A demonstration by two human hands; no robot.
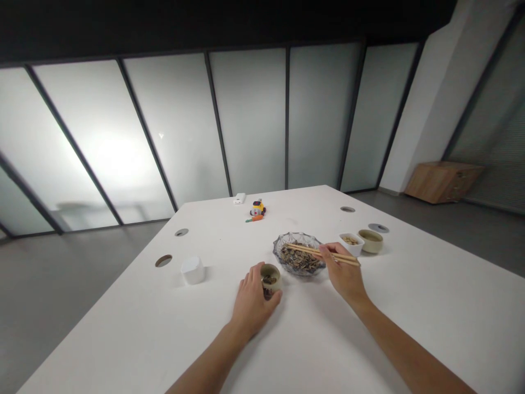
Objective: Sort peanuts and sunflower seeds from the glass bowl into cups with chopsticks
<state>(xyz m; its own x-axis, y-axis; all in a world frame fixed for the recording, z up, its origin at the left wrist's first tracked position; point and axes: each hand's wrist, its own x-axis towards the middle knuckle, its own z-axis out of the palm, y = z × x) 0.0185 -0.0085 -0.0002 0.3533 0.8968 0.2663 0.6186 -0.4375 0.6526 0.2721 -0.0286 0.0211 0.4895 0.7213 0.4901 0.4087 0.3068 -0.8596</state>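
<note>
My left hand (255, 300) is wrapped around the left side of a small ceramic cup (276, 283) that stands on the white table. A few dark seeds lie inside the cup. A pair of wooden chopsticks (338, 256) is gripped in my right hand (343, 273). Their tips point left, over the seeds in a scalloped glass bowl (279, 261). Striped sunflower seeds (298, 260) fill the bottom of that bowl. Whether the chopstick tips pinch a seed is too small to tell.
Right of the bowl stand a white square dish (355, 249) of pale nuts or seeds and another ceramic cup (371, 242). A white container (192, 270) sits at left. Farther back are a toy vehicle (258, 208), an orange-and-green toy carrot (256, 218) and a white box-shaped device (239, 198).
</note>
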